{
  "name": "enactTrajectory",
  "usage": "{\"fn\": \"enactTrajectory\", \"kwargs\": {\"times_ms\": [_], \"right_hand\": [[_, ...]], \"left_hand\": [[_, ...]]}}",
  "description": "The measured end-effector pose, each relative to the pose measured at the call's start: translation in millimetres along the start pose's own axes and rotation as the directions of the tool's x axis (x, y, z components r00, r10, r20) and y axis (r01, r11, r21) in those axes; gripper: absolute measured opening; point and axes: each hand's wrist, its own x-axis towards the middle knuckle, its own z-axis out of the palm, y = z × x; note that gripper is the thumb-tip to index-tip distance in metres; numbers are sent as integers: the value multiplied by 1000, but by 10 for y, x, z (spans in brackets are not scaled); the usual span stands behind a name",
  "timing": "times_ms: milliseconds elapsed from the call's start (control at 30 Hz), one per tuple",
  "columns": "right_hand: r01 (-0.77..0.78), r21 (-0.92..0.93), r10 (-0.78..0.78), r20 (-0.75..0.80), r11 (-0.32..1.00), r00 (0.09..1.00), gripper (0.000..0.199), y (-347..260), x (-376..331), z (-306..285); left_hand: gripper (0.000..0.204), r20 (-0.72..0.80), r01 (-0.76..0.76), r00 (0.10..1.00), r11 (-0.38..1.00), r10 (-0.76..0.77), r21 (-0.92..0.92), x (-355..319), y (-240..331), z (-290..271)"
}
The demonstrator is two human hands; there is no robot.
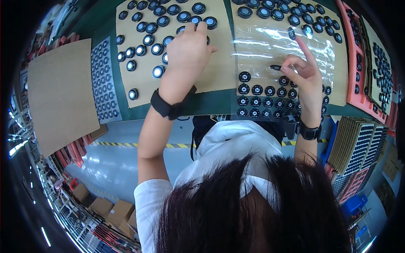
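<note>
My left hand (188, 47) lies fingers-down on a brown cardboard sheet (215, 71), resting on one of several round black pucks (158, 71) with shiny centres. My right hand (303, 71) pinches a small black round sticker (276, 67) between thumb and finger, just above a clear glossy backing sheet (261, 46). Rows of the same black round stickers (257, 101) fill the near part of that sheet. More black pucks (279, 14) sit along its far edge. Both wrists wear dark bands.
A grey sheet of small black stickers (103, 80) and a bare cardboard board (61, 92) lie at the left. Pink trays (363, 63) with black parts stand at the right, above stacked trays (358, 145). The green table edge (202, 107) runs near my body.
</note>
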Motion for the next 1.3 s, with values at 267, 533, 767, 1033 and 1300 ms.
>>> {"fn": "enactTrajectory", "kwargs": {"times_ms": [267, 533, 767, 1033, 1300], "right_hand": [[91, 59, -86, -79, 994, 993, 68, -260, -37, 85], [100, 530, -131, 21, 842, 991, 71, -592, 64, 380], [-60, 592, 54, 28, 804, 998, 82, -848, 120, 561], [-2, 643, -9, 14, 766, 1000, 81, -808, 87, 591], [-92, 661, 74, 56, 744, 996, 78, -1004, 69, 605]], "left_hand": [[29, 238, 249, 965, 651, -107, -717, -43, 61, -74], [37, 148, 136, 986, -145, -79, -980, -371, 560, -429], [40, -163, -148, 979, 128, -119, -981, -427, 663, -449], [37, -317, -290, 948, 306, -42, -907, -407, 704, -479], [38, -341, -313, 939, 279, -55, -908, -418, 722, -524]]}}
